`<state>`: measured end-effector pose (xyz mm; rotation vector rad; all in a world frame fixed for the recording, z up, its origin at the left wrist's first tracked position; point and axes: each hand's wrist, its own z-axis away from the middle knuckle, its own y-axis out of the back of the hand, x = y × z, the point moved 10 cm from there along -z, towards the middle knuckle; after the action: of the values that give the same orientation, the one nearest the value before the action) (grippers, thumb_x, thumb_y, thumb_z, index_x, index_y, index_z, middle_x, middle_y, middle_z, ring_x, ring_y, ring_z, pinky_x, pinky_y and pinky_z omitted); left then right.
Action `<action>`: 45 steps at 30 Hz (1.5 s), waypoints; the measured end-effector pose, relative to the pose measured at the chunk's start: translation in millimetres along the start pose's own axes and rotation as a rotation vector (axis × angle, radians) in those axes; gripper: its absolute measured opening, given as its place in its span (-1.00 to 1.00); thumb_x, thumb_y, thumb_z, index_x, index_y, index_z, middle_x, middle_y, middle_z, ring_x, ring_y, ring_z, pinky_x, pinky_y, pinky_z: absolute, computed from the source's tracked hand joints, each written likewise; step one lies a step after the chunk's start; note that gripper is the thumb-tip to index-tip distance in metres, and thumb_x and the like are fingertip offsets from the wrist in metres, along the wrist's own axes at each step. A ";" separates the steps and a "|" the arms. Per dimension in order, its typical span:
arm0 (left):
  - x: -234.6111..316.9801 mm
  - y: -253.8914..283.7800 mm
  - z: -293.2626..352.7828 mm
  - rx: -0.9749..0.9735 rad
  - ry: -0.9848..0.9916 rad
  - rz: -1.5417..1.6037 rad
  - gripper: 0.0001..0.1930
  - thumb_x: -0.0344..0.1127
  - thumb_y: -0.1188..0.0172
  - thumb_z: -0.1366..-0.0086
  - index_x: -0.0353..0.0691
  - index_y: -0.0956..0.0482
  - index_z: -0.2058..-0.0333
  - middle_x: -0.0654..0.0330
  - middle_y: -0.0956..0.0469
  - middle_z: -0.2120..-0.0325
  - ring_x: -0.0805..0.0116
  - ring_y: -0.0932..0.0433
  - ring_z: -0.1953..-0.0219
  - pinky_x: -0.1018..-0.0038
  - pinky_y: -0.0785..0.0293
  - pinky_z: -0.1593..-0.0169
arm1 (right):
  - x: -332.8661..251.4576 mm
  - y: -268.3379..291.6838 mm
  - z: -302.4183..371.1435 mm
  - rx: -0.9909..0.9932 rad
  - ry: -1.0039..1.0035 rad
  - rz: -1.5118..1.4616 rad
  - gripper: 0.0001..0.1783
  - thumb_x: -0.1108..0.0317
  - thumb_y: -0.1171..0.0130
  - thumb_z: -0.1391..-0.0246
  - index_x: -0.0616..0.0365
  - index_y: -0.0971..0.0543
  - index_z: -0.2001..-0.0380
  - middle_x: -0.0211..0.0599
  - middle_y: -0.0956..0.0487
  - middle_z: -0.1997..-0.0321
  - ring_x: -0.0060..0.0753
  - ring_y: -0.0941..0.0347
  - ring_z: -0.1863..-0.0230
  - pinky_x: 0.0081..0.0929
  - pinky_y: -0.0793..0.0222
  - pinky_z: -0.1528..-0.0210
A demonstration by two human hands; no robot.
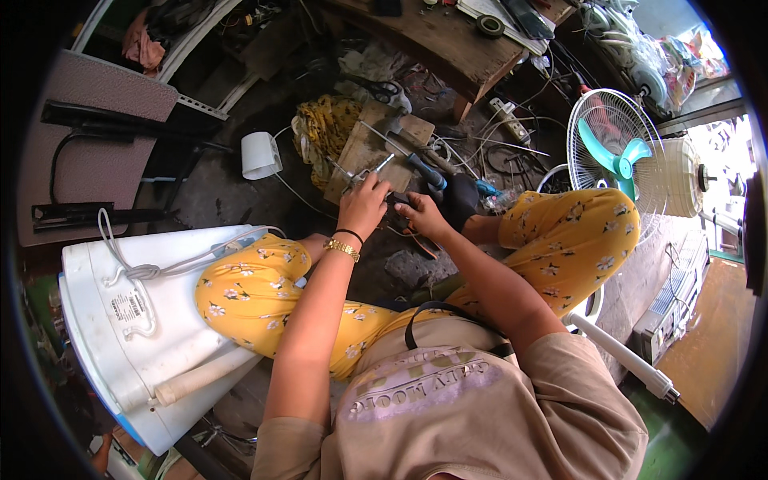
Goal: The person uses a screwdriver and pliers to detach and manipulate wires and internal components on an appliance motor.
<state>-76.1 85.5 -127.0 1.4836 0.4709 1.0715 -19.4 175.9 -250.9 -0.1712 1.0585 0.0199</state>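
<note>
My left hand (364, 210), a dark band and gold watch on its wrist, is closed with its fingers at a small metal part whose short silver rod (385, 162) points up and to the right. My right hand (422, 216) is closed around a small dark piece (398, 200) right beside it. I cannot make out what kind of part either one is. Both hands are above the near edge of a worn wooden board (352, 160) on the floor. Just beyond the right hand lies a screwdriver with a blue handle (426, 170). A yellow patterned cloth (324, 124) is bunched at the board's left.
A white appliance casing (172, 276) with a coiled cord lies at my left. To the right stands a fan (616, 160) with turquoise blades. A white cup-shaped piece (260, 155), a power strip (510, 120), loose wires and a wooden bench (448, 48) lie ahead.
</note>
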 end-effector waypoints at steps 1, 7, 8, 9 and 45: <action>-1.0 -1.7 0.1 -0.013 0.014 0.057 -0.78 -0.42 -0.26 -0.11 -0.07 -0.53 0.24 0.19 -0.43 0.17 0.09 -0.52 0.10 0.15 -0.48 0.12 | -0.4 0.7 2.0 0.022 0.042 0.007 -0.70 0.28 -0.20 -0.21 0.28 -0.54 0.10 -0.51 -0.54 0.35 -0.71 -0.41 0.39 -0.59 -0.43 0.43; -3.9 -1.9 -5.8 -0.058 -0.046 0.167 -0.81 -0.46 -0.24 -0.13 -0.10 -0.55 0.24 0.18 -0.45 0.20 0.02 -0.56 0.19 0.16 -0.51 0.16 | -1.6 8.1 5.0 0.205 0.306 0.131 -0.67 0.25 -0.31 -0.07 0.33 -0.59 0.22 -0.21 -0.57 0.46 -0.56 -0.37 0.46 -0.38 -0.38 0.29; -5.8 -2.6 -5.1 -0.059 -0.049 0.177 -0.80 -0.47 -0.24 -0.13 -0.10 -0.56 0.24 0.18 -0.45 0.20 0.03 -0.56 0.19 0.16 -0.50 0.16 | -1.1 5.8 5.7 0.206 0.280 0.107 -0.67 0.26 -0.31 -0.07 0.34 -0.59 0.23 -0.18 -0.57 0.47 -0.56 -0.37 0.45 -0.37 -0.38 0.29; -7.2 -3.3 -4.4 -0.060 -0.053 0.187 -0.80 -0.47 -0.25 -0.13 -0.10 -0.56 0.24 0.18 -0.45 0.20 0.03 -0.56 0.19 0.17 -0.50 0.15 | -1.0 3.7 5.7 0.207 0.253 0.083 -0.67 0.26 -0.32 -0.07 0.35 -0.59 0.25 -0.15 -0.56 0.47 -0.56 -0.38 0.44 -0.37 -0.38 0.29; 4.3 2.0 13.5 -0.226 -0.226 0.164 -0.63 -0.44 -0.39 0.00 -0.07 -0.53 0.18 0.16 -0.35 0.03 0.04 -0.40 -0.06 0.21 -0.42 -0.08 | -11.4 -16.4 36.0 0.289 0.337 0.009 -0.57 0.40 -0.33 0.05 0.29 -0.55 0.07 -0.30 -0.63 0.25 -0.53 -0.48 0.24 -0.49 -0.39 0.07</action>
<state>-63.5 80.9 -122.1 1.4366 0.0667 1.0323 7.8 165.9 -221.6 0.0966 1.3843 -0.1580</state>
